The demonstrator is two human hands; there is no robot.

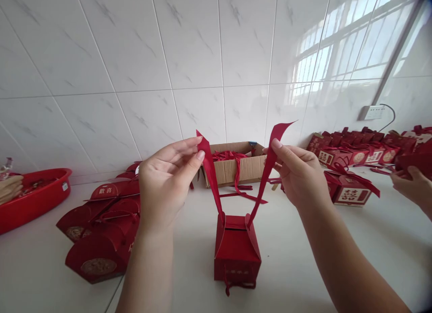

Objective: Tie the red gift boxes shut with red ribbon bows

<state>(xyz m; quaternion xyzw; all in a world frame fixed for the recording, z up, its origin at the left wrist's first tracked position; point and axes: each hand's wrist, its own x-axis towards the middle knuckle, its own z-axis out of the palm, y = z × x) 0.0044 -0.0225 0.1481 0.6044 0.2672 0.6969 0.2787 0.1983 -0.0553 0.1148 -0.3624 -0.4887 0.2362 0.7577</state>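
A small red box (237,248) stands on the white table in front of me, its top folded in. A red ribbon (212,176) rises from both sides of the box top in a V. My left hand (172,176) pinches the left end between thumb and fingers. The right end is pinched in my right hand (299,171), its tip sticking out above the thumb. Both ribbon halves look taut.
Behind the box, a cardboard box (226,171) holds red ribbons. Red boxes (101,254) and a red basin (37,198) lie left. More boxes (353,189) stand right, where another person's hand (413,187) holds a red box.
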